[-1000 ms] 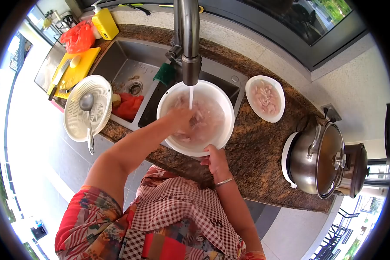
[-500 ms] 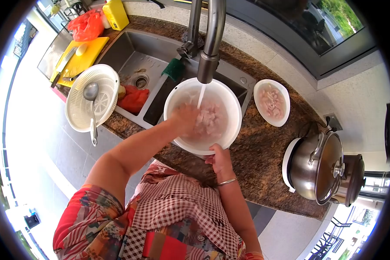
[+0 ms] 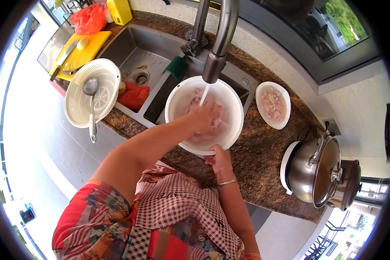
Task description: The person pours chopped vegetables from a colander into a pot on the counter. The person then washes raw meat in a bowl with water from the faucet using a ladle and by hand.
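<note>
Under a running faucet (image 3: 215,65), a white basin (image 3: 238,115) rests over the right sink compartment, holding cloudy water and pale pink meat pieces (image 3: 196,96). My left hand (image 3: 205,118) is in the basin among the meat, its fingers apparently stretched out and partly under water. The stream falls just beside that hand. At the basin's near edge, my right hand (image 3: 221,160) grips the rim, thumb on top and the other fingers mostly hidden below. A white dish (image 3: 286,106) with more pale meat pieces stands on the counter to the right.
A white colander (image 3: 73,97) with a ladle (image 3: 91,86) sits left of the sink (image 3: 138,41). Behind it lie a yellow cutting board (image 3: 89,52), a knife (image 3: 65,56) and a red bag (image 3: 89,19). A lidded steel pot (image 3: 305,167) stands at the right.
My left hand has moved right and slightly away from me within the basin, across the meat. My right hand keeps its hold on the rim. The view has shifted slightly.
</note>
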Motion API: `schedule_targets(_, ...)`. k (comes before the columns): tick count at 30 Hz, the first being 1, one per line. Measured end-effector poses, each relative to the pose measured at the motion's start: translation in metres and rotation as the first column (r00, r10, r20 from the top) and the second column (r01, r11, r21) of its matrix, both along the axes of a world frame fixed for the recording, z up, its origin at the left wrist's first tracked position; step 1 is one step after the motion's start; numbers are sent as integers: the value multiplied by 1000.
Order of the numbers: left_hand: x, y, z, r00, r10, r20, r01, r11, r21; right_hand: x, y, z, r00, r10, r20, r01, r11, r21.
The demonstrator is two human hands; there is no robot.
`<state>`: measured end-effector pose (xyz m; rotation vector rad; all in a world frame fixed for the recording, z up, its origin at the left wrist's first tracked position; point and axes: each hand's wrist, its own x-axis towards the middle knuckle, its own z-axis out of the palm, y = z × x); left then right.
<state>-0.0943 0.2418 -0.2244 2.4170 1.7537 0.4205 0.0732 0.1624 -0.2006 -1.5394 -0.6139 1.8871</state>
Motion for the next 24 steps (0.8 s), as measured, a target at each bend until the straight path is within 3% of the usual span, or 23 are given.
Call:
schedule_targets(1, 5, 1, -24, 998, -53, -29, 56, 991, 118, 0, 0, 0, 1000, -4, 7, 4, 1000, -13)
schedule_targets(3, 8, 18, -73, 941, -315, -121, 334, 923, 190, 0, 0, -1, 1000, -13, 21, 14, 999, -35)
schedule_targets(5, -4, 12, -38, 929, -357, 91, 369, 908, -199, 1, 1, -4, 1000, -14, 18, 15, 999, -37)
schedule_targets(8, -18, 26, 40, 959, -206, 193, 281, 611, -740, -2, 1, 0, 1000, -26, 12, 26, 1000, 0)
schedule_targets(10, -20, 27, 49, 993, -42, 111, 115, 592, -798, -2, 0, 1, 1000, -29, 8, 29, 1000, 7)
schedule_targets(12, -23, 7, 40, 982, 184, 49, -123, 809, -575, -1, 1, 0, 1000, -12, 6, 12, 1000, -13)
schedule_targets(14, -15, -12, 19, 970, 225, -93, -243, 924, -297, 0, 0, 1, 1000, -12, 0, 12, 1000, -3)
schedule_targets(17, -13, -40, -11, 991, 77, -106, -81, 996, -39, 1, 2, -7, 1000, -9, 16, 10, 999, -35)
schedule_targets(19, -19, -37, -5, 999, -35, -7, 33, 987, -156, -1, 3, -4, 1000, -9, 25, 10, 999, -39)
schedule_targets(21, -32, -16, 9, 987, -22, 161, 97, 875, -474, -2, 2, 0, 1000, -9, 25, 9, 1000, -11)
schedule_targets(23, -54, -8, 58, 921, 303, 244, -224, 927, -301, -2, 2, -4, 1000, -17, 27, 17, 1000, -19)
schedule_targets(24, -66, -1, 81, 839, 363, 405, -304, 931, -203, -1, 1, -7, 999, -25, 28, 25, 999, -23)
